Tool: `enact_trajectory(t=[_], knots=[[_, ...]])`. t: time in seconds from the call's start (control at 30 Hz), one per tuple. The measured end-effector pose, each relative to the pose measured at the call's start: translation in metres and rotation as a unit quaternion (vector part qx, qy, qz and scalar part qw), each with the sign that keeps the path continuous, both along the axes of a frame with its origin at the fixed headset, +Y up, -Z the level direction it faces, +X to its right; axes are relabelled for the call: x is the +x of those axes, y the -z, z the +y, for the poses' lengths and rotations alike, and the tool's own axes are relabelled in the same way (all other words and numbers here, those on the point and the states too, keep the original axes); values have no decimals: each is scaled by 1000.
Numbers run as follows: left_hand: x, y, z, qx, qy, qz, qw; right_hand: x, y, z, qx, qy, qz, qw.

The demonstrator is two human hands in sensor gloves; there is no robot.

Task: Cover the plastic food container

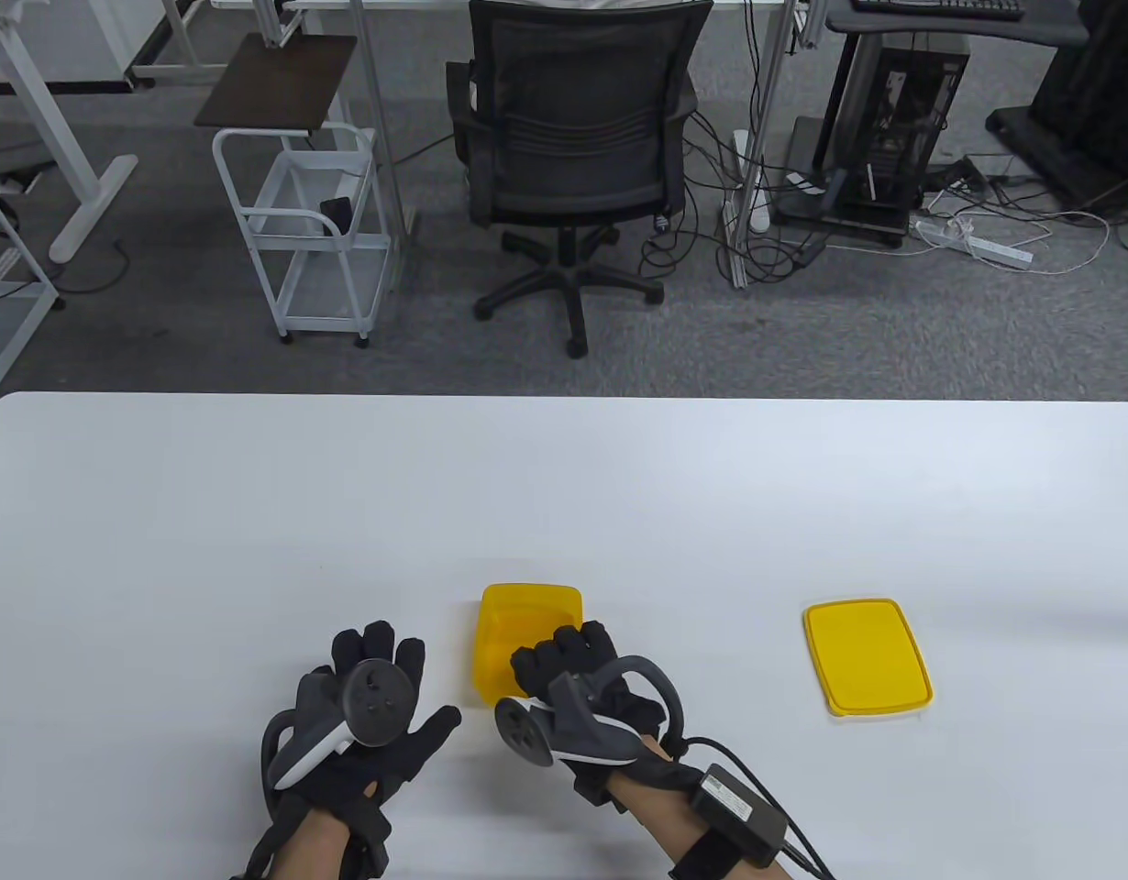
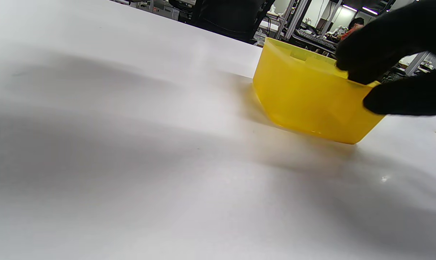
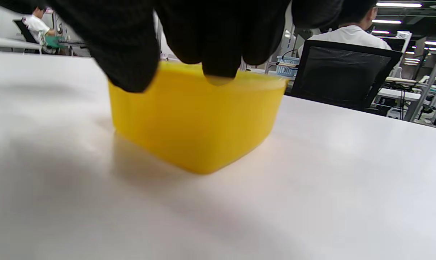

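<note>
Grip: the yellow plastic food container [image 1: 518, 637] was gripped at its near rim by the right hand [image 1: 582, 697], fingers [image 3: 218, 54] hooked over the edge and thumb pressed on the outer wall; the left hand [image 1: 367, 724] was held open and flat just left of it, gripping nothing.
Table: a broad white table [image 1: 564, 495] was seen, with container, lid and both hands gathered near its front edge.
Container: it was set open-topped on the table between the two hands; in the right wrist view its base looked slightly lifted on one side, though contact with the table could not be judged for certain.
Lid: the yellow lid [image 1: 867, 655] was laid flat on the table, well apart from the container, to its right.
Key relation: the lid lay to the right of the grip, its long axis run roughly from near to far, and the right hand was judged the nearer one to it.
Next move: a handover of the container to the left hand was judged likely, so that the right hand could be freed for the lid.
Room: bare tabletop was seen between container and lid; the front edge was close to both hands, so sliding toward the person was judged the riskier direction.
</note>
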State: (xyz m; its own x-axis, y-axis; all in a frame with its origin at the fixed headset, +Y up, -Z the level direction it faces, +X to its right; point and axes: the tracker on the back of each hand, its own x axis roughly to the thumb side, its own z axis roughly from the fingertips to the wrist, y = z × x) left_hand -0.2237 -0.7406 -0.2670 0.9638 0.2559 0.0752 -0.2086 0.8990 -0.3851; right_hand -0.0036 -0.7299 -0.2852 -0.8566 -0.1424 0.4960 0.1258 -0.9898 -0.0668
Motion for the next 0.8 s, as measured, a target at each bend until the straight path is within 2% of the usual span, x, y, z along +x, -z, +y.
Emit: enact_trajectory(t=[0.07, 0.17, 0.3, 0.43, 0.5, 0.73, 0.8], knots=[[0, 0, 0, -1, 2, 0, 1000, 16, 3, 11, 0, 27, -16, 1000], [0, 0, 1, -1, 4, 2, 1000, 58, 11, 28, 16, 65, -77, 995], [0, 0, 1, 2, 3, 4, 1000, 120, 25, 33, 12, 34, -184, 982], [0, 0, 1, 2, 4, 5, 1000, 172, 30, 24, -22, -19, -281, 959], [0, -1, 1, 2, 5, 6, 1000, 198, 30, 12, -71, -40, -348, 934], [-1, 0, -1, -4, 7, 11, 1000, 229, 25, -19, -118, -92, -439, 886], [-2, 0, -2, -5, 7, 12, 1000, 230, 24, -25, -152, -98, -466, 866]])
